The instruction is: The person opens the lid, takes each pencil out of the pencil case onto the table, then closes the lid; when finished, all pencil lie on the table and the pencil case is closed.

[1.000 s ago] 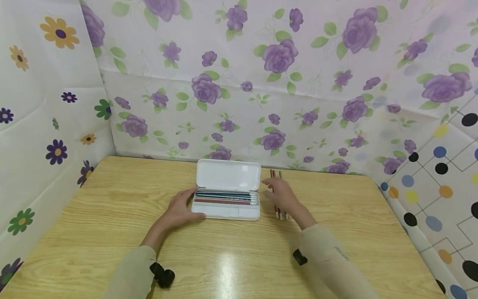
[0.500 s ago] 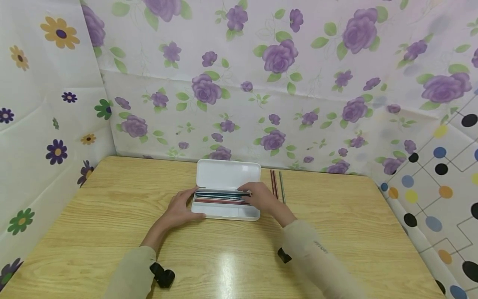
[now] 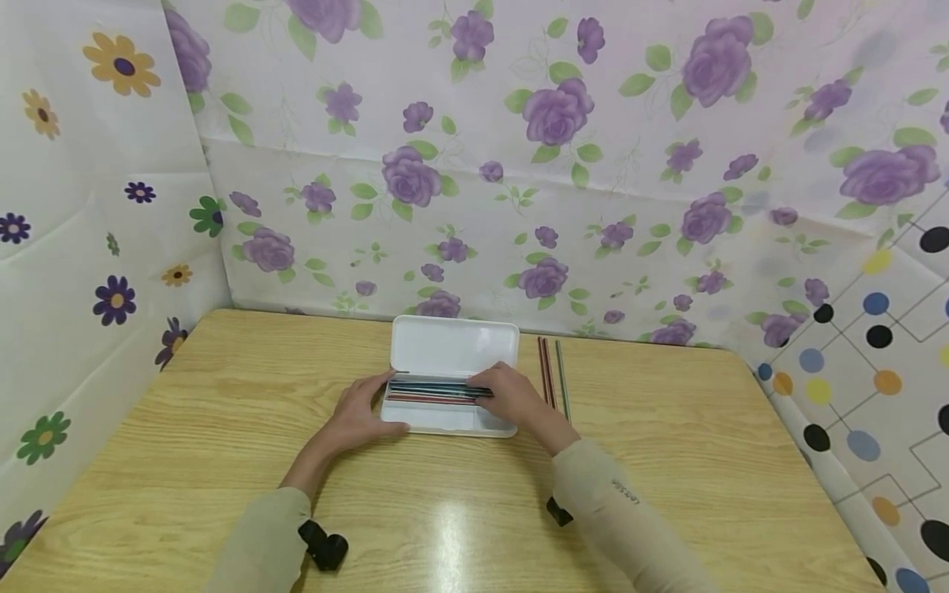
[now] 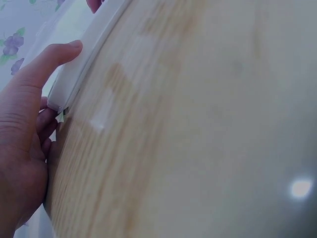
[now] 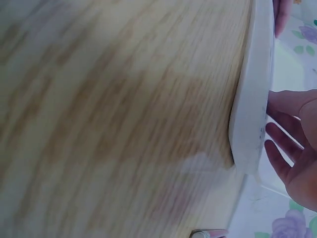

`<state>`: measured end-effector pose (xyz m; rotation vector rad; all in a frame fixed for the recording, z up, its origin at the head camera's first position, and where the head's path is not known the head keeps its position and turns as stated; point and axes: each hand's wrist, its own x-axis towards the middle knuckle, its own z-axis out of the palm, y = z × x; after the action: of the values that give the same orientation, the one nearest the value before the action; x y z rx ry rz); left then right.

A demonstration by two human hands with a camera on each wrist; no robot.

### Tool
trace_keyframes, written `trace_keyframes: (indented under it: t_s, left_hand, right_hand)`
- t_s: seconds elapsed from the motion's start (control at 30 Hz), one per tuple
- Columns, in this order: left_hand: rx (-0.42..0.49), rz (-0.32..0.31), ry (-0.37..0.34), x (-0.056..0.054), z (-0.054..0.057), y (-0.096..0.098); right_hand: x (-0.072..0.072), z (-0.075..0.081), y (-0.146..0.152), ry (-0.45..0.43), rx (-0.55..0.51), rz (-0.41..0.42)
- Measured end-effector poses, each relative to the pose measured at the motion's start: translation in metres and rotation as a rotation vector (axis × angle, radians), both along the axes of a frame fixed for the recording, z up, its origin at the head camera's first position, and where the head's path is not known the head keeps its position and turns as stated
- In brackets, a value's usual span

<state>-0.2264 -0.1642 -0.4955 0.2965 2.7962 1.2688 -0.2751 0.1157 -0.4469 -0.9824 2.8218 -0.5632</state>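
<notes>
Your shallow white rectangular pencil case (image 3: 433, 419) lies on the light wood-grain table (image 3: 185, 428), its hinged white lid (image 3: 437, 346) raised at the rear. Slim dark green and reddish pencils (image 3: 433, 389) lie lengthwise in the case's rear section. Your left hand (image 3: 361, 416) grips the case's left end, thumb on its front wall and fingers curled at the corner. Your right hand (image 3: 511, 398) is at the case's right end, over the pencil ends, its last two fingers slightly apart; you cannot tell whether thumb and forefinger pinch a pencil. Just right of the case lie two loose reddish pencils (image 3: 549, 375) and a loose green pencil (image 3: 563, 379). Behind the case hangs a white purple-rose cloth (image 3: 489, 231).
</notes>
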Motion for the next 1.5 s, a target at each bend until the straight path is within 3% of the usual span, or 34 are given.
trace_keyframes:
  t_s: [0.43,1.17,1.5]
  left_hand:
    - [0.009,-0.006,0.032,-0.002,0.0,0.0]
    - [0.0,0.004,0.009,0.001,0.0,0.0]
    - [-0.006,0.011,0.006,0.0,-0.001,0.0]
  right_hand:
    - [-0.003,0.004,-0.007,-0.022,0.062,-0.004]
    - [0.0,0.0,-0.01,-0.008,0.038,0.011]
    - [-0.003,0.016,0.002,-0.031,-0.132,-0.092]
